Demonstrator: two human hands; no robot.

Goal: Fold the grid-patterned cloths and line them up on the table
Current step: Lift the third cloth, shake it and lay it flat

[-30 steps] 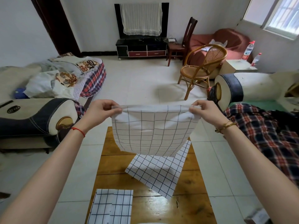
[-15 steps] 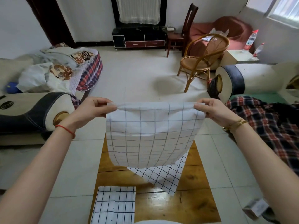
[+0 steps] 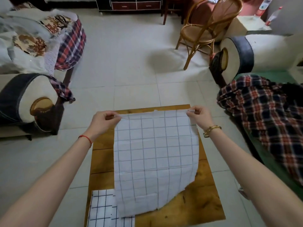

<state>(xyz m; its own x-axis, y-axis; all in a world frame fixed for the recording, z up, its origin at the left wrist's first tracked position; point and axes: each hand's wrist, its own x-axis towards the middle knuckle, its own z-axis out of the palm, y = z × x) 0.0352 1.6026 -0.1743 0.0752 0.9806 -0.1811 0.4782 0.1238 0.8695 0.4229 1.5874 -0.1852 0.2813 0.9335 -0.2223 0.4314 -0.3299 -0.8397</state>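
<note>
Head: cloth (image 3: 155,163) lengthwise away, hands-held.

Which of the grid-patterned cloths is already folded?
The folded cloth lying at the table's near left corner, with bold dark lines. The other, faint-lined cloth hangs unfolded from both hands.

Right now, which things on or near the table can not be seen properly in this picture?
Head view only:
- Table top: its middle is hidden by the held cloth, pinched by the left hand and right hand; anything under it is unseen.
- Folded cloth: cut by the bottom edge, partly covered by the held cloth.
- Bottles: blurred, cut by the top edge.
</note>
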